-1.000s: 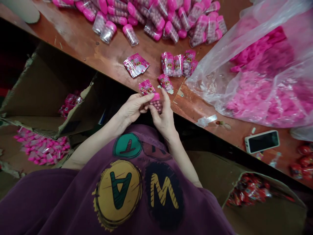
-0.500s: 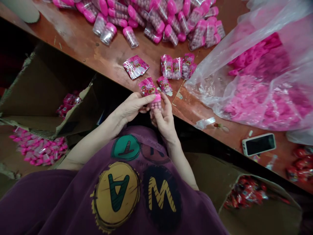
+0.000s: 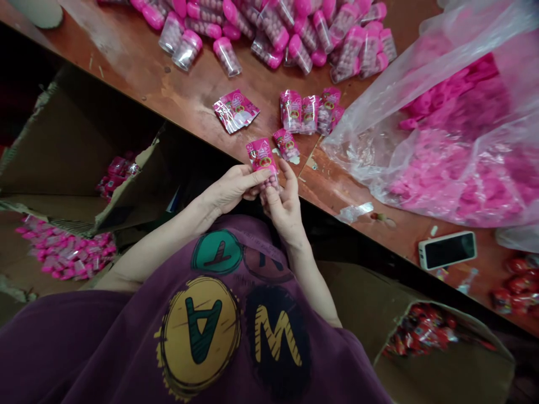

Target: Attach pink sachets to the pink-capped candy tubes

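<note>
Both hands meet at the table's near edge. My left hand (image 3: pixel 229 188) pinches a small pink printed sleeve (image 3: pixel 261 156), and my right hand (image 3: pixel 283 203) grips the candy bottle inside it, mostly hidden by the sleeve and my fingers. Just beyond lie loose pink sleeves (image 3: pixel 236 110), one sleeved bottle (image 3: pixel 286 144) and a short row of sleeved bottles (image 3: pixel 309 112). A heap of clear bottles with pink caps (image 3: pixel 278 31) fills the far side of the brown table (image 3: pixel 168 90).
A big clear bag of pink plastic parts (image 3: pixel 455 129) lies at right. A white phone (image 3: pixel 447 249) rests near the table edge. An open cardboard box (image 3: pixel 71 163) with pink packs stands lower left. A box of red packs (image 3: pixel 425 334) sits lower right.
The pink sleeve has slid down over the bottle, hiding its pink cap and candies. Both hands stayed close together at the table edge.
</note>
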A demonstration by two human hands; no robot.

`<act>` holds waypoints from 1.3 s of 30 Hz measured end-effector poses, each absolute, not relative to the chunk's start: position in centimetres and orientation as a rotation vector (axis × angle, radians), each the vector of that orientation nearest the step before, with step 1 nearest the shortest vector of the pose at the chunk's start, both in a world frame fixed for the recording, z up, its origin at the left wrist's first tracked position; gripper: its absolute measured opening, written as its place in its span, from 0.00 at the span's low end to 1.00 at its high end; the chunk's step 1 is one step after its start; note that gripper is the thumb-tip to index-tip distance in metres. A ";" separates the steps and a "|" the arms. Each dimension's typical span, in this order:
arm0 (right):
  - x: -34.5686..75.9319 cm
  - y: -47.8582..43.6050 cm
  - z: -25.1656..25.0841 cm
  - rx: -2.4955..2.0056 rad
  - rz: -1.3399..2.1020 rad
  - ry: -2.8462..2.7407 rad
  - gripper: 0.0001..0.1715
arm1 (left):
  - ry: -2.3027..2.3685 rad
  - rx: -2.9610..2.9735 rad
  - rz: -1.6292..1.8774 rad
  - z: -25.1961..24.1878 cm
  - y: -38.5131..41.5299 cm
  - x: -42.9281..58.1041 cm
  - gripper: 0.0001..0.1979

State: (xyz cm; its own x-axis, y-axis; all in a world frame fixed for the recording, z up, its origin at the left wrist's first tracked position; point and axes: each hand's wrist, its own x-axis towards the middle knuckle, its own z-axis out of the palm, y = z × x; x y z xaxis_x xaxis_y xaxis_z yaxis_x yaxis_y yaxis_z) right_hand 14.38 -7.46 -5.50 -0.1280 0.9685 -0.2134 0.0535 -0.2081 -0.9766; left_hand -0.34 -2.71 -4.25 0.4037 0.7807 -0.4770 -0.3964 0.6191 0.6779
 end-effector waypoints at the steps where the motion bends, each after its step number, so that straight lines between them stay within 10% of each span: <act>1: 14.3 -7.5 -5.6 -1.341 1.442 -1.228 0.44 | 0.862 0.506 0.781 -4.3 -2.8 -0.4 0.19; 39: 14.8 -5.6 -6.2 -1.311 1.498 -1.246 0.35 | 0.831 0.508 0.875 -4.9 -3.6 0.3 0.20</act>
